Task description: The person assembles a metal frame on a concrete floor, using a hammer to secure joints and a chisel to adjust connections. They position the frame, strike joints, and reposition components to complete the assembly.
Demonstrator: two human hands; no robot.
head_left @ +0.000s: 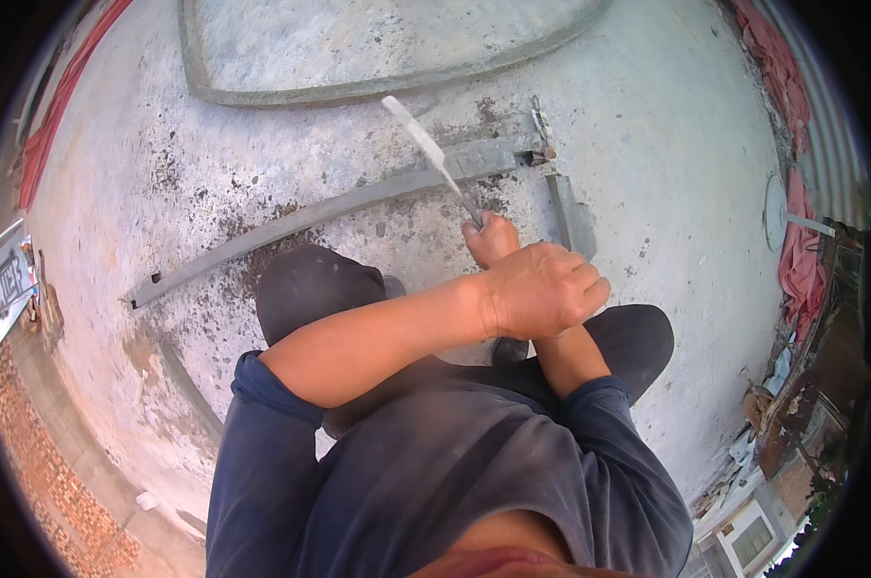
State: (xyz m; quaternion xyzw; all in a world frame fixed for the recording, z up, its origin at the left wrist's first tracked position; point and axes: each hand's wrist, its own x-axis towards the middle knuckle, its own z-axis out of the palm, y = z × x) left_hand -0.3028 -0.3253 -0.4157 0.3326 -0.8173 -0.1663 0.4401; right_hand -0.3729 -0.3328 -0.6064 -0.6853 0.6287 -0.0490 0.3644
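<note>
Nearest the camera, a dark blue shirt (435, 482) with rolled sleeves is seen, and dark trousers (310, 284) cover the bent knees above it. The two forearms are crossed over the lap. The left hand (541, 289) is laid across the right forearm, its fingers (589, 289) curled into a loose fist that holds nothing visible. The right hand (490, 236) is partly hidden behind the left; its fingers are closed around the handle of a trowel (430, 154), whose pale blade is tilted up and away to the left.

Beyond the hands, the blade tip is seen over a long grey strip (358, 204) lying on the concrete floor (666, 116); whether the two touch cannot be told. The strip runs from the floor's left side toward a short upright bar (562, 207) just right of the hands, where a small metal fitting (541, 135) is fixed. Dark specks are scattered on the floor around the strip.

Farther off, a raised concrete slab (377, 43) with a curved rim is set near the far edge. Red cloth (801, 241) is bunched along the right edge, and brick paving (31, 453) is seen below the left edge.
</note>
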